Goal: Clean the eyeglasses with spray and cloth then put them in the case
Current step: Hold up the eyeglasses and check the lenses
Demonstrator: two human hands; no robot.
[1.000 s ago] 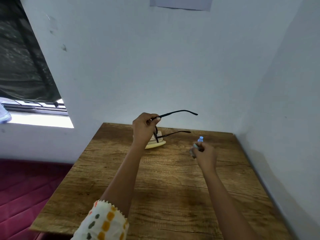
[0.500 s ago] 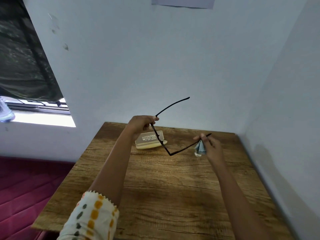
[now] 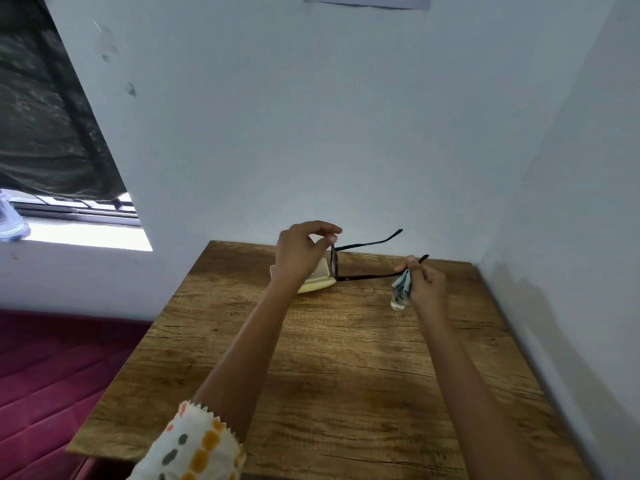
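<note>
At centre frame my left hand point(image 3: 300, 252) pinches the thin black-framed eyeglasses point(image 3: 334, 263); my right hand point(image 3: 426, 284) grips one temple plus a crumpled blue cloth point(image 3: 401, 284). Twisting could strain the hinge.

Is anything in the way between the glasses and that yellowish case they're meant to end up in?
Partly. The left hand, pinching the eyeglasses at the front, hangs right over the case and hides most of it, so I cannot tell whether it is open. The right hand holds one temple tip plus the cloth. Nothing else stands between them.
</note>
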